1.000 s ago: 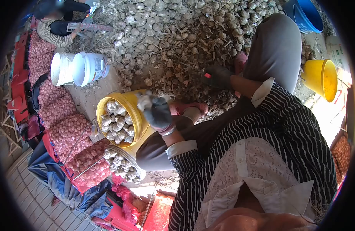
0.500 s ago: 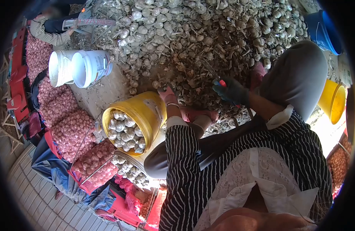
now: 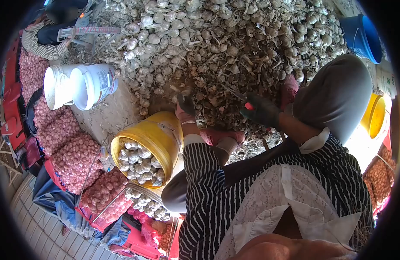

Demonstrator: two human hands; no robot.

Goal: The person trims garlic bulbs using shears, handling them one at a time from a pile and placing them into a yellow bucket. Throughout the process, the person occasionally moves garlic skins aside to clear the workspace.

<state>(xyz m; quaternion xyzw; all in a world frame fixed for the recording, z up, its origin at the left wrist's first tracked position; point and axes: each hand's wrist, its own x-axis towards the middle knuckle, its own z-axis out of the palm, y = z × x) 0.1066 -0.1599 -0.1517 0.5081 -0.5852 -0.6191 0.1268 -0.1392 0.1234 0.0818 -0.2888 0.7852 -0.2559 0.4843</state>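
Observation:
My left hand (image 3: 186,107), in a glove with pink and dark parts, is at the near edge of the garlic heap (image 3: 234,56), just past the mouthless end of a tipped yellow bucket (image 3: 162,130). Its fingers are curled at a pale garlic bulb (image 3: 176,99), which they partly hide. In my dark-gloved right hand (image 3: 261,112) is a pair of red-handled clippers (image 3: 249,105), closed in my grip, with the blades pointing up and left over the dry husks. Trimmed garlic bulbs (image 3: 140,162) fill the yellow bucket, whose opening faces me.
White buckets (image 3: 96,86) lie on the left, beyond them a person in a striped sleeve (image 3: 39,41). Net sacks of garlic (image 3: 76,160) line the left side. More bulbs (image 3: 150,206) sit below the yellow bucket. A blue bucket (image 3: 354,37) and another yellow bucket (image 3: 373,115) stand right.
My left hand has turned, showing its dark glove side, and reached from beside the yellow bucket to the heap's edge. The right hand keeps the clippers nearly in place. The view has shifted slightly.

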